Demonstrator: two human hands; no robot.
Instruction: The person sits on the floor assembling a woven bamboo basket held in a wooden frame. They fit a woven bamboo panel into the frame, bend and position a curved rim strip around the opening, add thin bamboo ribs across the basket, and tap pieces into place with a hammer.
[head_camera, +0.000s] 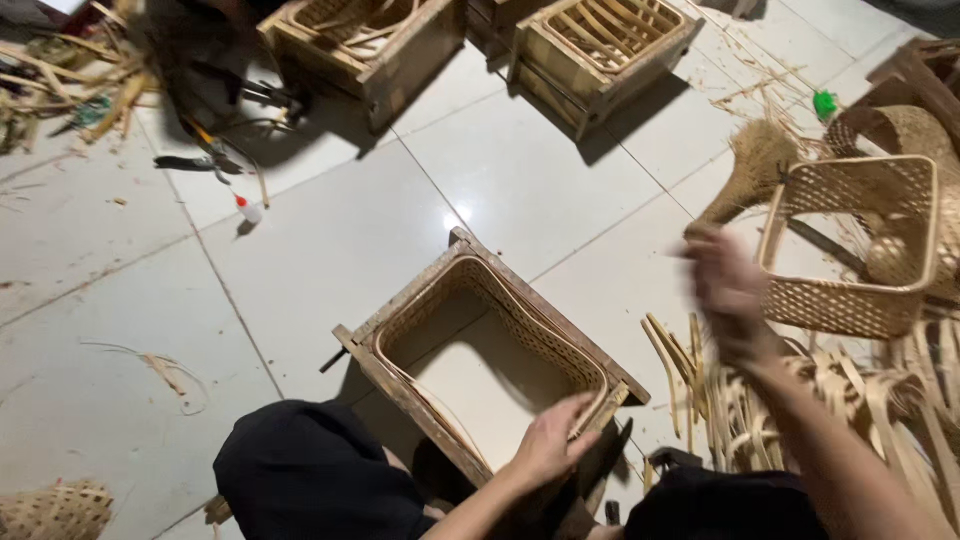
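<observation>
Under the left hand (552, 447) sits a square wooden frame (400, 385) on the tiled floor (330, 240), with a half-woven basket (560, 355) lining its inside. The left fingers (578, 412) lie pressed together over the near rim, thumb on the outer side, pinching the thin strip that runs along the basket's top edge. Past those fingers the frame opens down to bare floor.

The right hand (728, 290) is raised and blurred; whether its fingers are spread or closed on anything, I cannot tell. Just beyond them lies a finished open-weave basket (850, 245) on its side, and a straw brush (750, 165) just above. Below that hand a heap of loose bamboo strips (850, 400) spreads over the floor.

Far from both hands stand two more frames (370, 40) (600, 45), and tools (215, 155) lie near a small glue bottle (247, 209).

By its look the weave is light and springy, thin enough to crack if bent sharply, so it is best taken at the rim strip. The frame seems stiff and heavier; its thick edges would give the safest hold.
</observation>
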